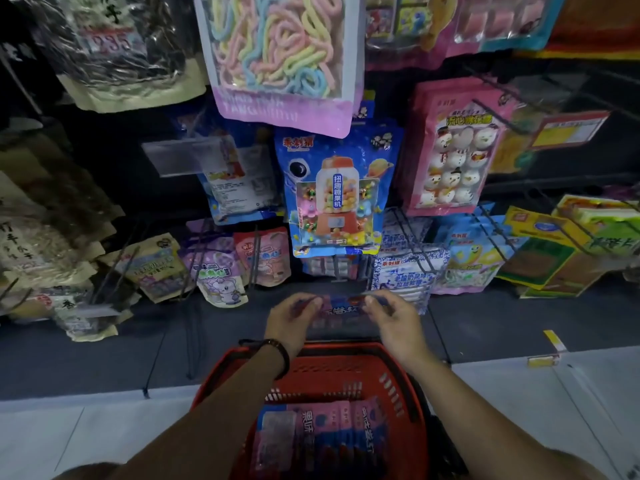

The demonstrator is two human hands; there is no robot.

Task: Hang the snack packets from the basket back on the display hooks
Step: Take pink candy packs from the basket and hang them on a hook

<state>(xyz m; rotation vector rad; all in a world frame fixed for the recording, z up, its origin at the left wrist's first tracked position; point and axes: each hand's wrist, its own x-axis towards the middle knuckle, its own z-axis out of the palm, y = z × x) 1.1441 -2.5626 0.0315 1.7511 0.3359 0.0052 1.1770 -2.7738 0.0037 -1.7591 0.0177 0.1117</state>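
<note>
Left hand and right hand each pinch an end of a blurred, seemingly blue-pink snack packet above the red basket.

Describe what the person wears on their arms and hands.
Both forearms are bare, no sleeves in view. The left hand and right hand are ungloved; rings, if any, are too blurred to tell. A dark bracelet circles the left wrist; the right wrist is bare.
</note>
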